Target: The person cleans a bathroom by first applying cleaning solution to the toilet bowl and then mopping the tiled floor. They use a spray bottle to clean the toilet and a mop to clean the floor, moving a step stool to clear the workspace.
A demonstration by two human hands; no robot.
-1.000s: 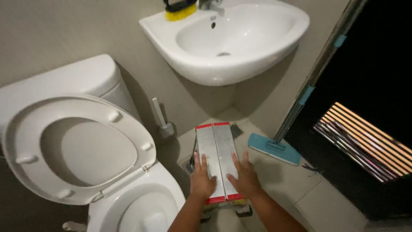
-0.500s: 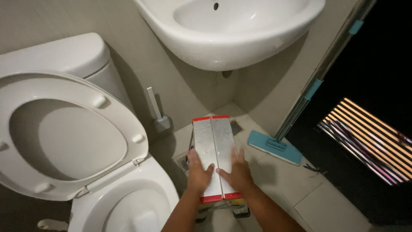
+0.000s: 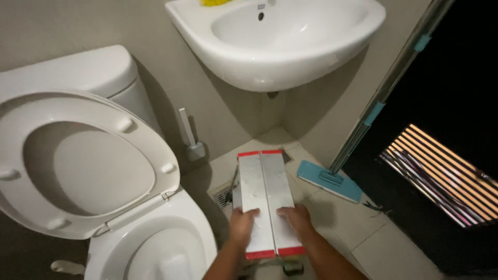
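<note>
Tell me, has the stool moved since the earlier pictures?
No. The stool still lies between the brush holder and the mop head, with the left hand and right hand on its near end.
</note>
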